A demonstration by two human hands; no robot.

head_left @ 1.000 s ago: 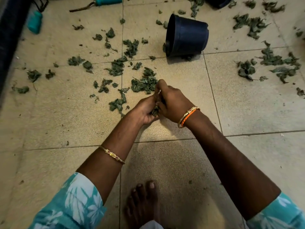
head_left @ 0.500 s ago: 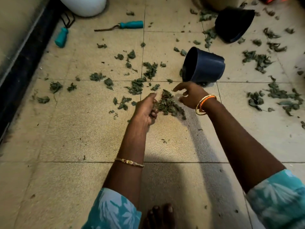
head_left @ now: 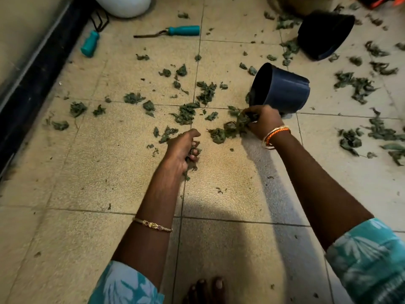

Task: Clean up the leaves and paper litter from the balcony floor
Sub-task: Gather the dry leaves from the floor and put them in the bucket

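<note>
Head view: both hands' grips clutch leaves [head_left: 228, 130]; left hand [head_left: 183, 148], right hand [head_left: 262, 120].

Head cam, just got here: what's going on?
A person is picking dried leaves off a tiled balcony floor by hand. The left hand holds a bunch of leaves already gathered. The right hand grips another clump just in front of a dark pot lying on its side. Many leaves are scattered around, with two teal-handled tools at the far left.
</note>
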